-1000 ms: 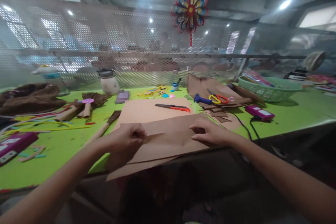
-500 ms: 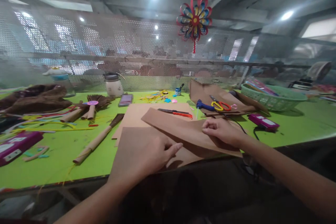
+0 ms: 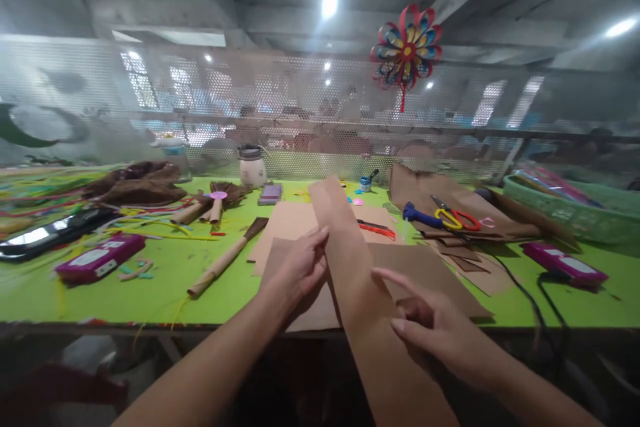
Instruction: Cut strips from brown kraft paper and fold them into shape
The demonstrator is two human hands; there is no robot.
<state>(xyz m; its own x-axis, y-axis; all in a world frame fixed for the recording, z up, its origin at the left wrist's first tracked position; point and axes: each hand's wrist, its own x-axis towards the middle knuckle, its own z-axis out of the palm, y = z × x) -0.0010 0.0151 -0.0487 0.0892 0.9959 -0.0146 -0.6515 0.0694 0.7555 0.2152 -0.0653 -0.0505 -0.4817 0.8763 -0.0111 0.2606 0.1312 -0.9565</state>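
Observation:
A long strip of brown kraft paper (image 3: pixel 353 267) is raised at a slant over the table edge, its near end running down out of view. My left hand (image 3: pixel 303 267) pinches the strip's left edge between thumb and fingers. On the other side, my right hand (image 3: pixel 430 320) has its forefinger stretched out against the strip's right edge; the thumb is apart from it and the other fingers curl. Beneath lie a larger brown sheet (image 3: pixel 425 273) and paler cardboard (image 3: pixel 283 220). Behind the strip rests a cutter (image 3: pixel 377 230) with red-orange handles, partly covered.
Scissors (image 3: pixel 455 217), a blue-handled tool (image 3: pixel 423 215) and crumpled brown paper (image 3: pixel 410 183) lie at right, near a green basket (image 3: pixel 555 207). Purple boxes (image 3: pixel 100 259) flank the work. A rolled paper stick (image 3: pixel 225 260) and a lidded jar (image 3: pixel 251 165) are at left.
The strip has been lifted and turned from lying crosswise to pointing away from me. My left hand has taken hold of its edge; my right hand has moved down and spread its forefinger. The view has shifted left.

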